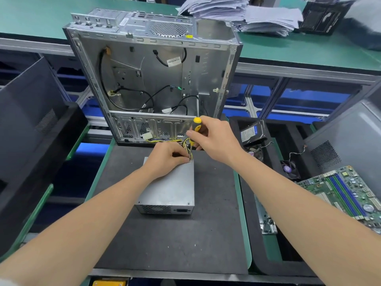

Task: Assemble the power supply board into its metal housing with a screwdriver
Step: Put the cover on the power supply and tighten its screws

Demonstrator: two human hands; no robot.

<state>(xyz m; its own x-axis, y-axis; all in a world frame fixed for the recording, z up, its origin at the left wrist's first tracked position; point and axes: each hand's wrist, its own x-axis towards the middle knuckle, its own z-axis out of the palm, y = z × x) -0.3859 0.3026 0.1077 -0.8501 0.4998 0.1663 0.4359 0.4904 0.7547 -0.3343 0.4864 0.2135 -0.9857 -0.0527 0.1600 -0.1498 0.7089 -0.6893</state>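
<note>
A grey metal power supply box [171, 188] lies on the black mat [169, 240], vent side facing me. My right hand [216, 139] grips a yellow-and-black screwdriver [194, 129], held upright with its tip at the box's far right corner. My left hand [167, 156] rests on the far end of the box and pinches the screwdriver shaft near its tip. Yellow and black wires [185, 142] run from that corner toward the open computer case [152, 79] standing behind. The screw itself is hidden by my fingers.
A green motherboard [348, 193] lies at the right, with a hard drive [252, 132] and a small fan [288, 169] in a black tray. Dark case panels [31, 131] stand at the left. Paper stacks [247, 13] sit on the far green bench.
</note>
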